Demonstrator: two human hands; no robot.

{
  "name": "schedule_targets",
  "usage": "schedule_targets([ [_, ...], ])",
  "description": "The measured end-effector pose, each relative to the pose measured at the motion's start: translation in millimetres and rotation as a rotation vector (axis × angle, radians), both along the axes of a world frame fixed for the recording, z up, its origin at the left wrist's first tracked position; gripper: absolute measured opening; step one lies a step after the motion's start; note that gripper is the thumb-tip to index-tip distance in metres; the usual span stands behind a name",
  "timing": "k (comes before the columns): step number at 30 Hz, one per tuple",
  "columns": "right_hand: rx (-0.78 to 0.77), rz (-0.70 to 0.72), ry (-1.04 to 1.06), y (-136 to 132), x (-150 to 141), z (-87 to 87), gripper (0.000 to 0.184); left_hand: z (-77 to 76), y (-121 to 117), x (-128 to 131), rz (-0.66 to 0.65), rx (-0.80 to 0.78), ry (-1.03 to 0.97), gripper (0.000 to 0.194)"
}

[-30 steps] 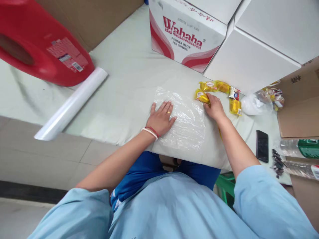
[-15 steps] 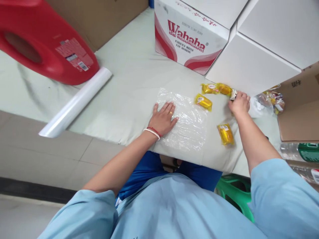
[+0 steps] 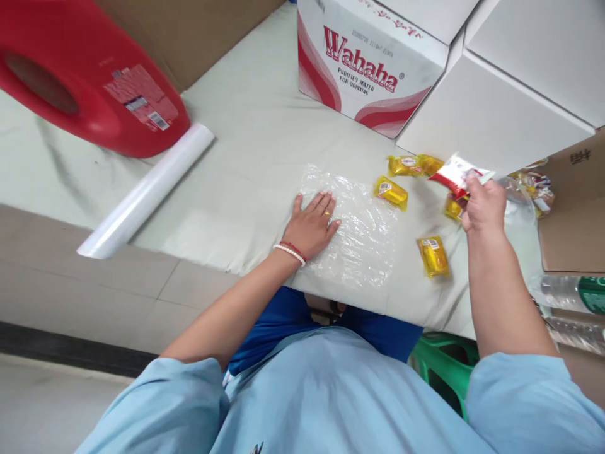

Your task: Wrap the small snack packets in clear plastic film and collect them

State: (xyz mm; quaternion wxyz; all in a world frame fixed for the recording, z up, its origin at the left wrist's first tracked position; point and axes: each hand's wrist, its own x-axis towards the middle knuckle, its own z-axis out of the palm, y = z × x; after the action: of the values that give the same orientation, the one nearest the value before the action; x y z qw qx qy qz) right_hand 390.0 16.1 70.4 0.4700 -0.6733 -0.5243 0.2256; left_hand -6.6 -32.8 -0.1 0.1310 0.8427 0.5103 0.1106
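My left hand (image 3: 312, 226) lies flat, fingers spread, on the left part of a clear plastic sheet (image 3: 362, 252) spread on the table. Off to the right, my right hand (image 3: 486, 205) is closed on a small white and red packet (image 3: 460, 175), lifted above the table. Below that packet, partly covered, is a yellow wrapped snack (image 3: 454, 207). More yellow snacks lie near the sheet: one wrapped snack (image 3: 391, 192) at its upper right corner, another snack (image 3: 433, 256) to its right, and a pair (image 3: 405, 166) behind.
A white plastic roll (image 3: 146, 192) lies at the left, against a large red jug (image 3: 137, 94). Behind stand a Wahaha carton (image 3: 363, 69) and white boxes (image 3: 491, 107). At the right are more packets (image 3: 536, 188), a cardboard box (image 3: 574, 221) and bottles (image 3: 562, 293); a green stool (image 3: 442, 362) stands below.
My right hand has picked up the white and red packet and raised it, turning its printed face into view. A yellow snack beneath now shows. My left hand stays on the sheet.
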Motion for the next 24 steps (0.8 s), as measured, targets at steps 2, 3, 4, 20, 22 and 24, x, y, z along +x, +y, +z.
schedule_targets([
  [2, -0.063, 0.030, 0.140, -27, -35, -3.6, 0.046, -0.5, 0, 0, 0.002, 0.001, -0.008, 0.066],
  [3, -0.138, 0.077, 0.276, -40, -57, -6.3, 0.051, -0.7, 0, 0, 0.001, 0.003, -0.010, 0.066],
  [4, -0.219, 0.135, 0.390, -52, -79, -9.4, 0.055, -0.9, 1, 1, 0.001, 0.005, -0.013, 0.065],
  [20, -0.193, 0.650, -0.535, -94, -169, -30.1, 0.054, -1.3, 2, -1, 0.016, 0.024, 0.017, 0.061],
  [22, -0.250, 0.676, -0.610, -95, -176, -35.3, 0.057, 0.0, 0, -4, 0.008, 0.032, 0.019, 0.060],
  [24, -0.279, 0.651, -0.629, -97, -180, -41.4, 0.056, 1.4, -3, -9, 0.004, 0.050, 0.022, 0.059],
])
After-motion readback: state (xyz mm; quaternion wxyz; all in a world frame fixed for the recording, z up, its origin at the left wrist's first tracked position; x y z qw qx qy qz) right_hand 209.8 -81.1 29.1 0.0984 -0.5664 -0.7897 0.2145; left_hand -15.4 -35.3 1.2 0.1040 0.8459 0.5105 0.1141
